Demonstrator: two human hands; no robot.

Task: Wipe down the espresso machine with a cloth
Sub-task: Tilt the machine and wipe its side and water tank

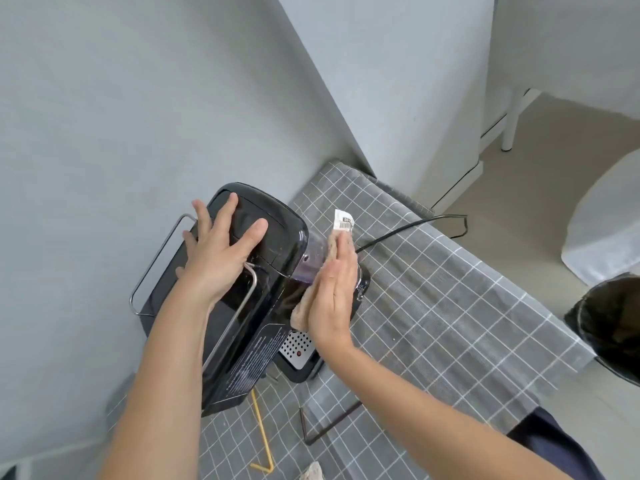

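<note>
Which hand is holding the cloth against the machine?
The right hand presses the beige cloth flat against the black espresso machine's side. The left hand holds no cloth and lies spread on its top.

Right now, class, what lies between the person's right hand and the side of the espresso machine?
In the head view, a beige cloth lies between the flat right hand and the side of the black espresso machine; the hand presses it there.

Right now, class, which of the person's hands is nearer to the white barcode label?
Right. The right hand presses the cloth, whose white barcode label sticks up just past its fingertips. The left hand lies flat on the espresso machine, farther off.
</note>
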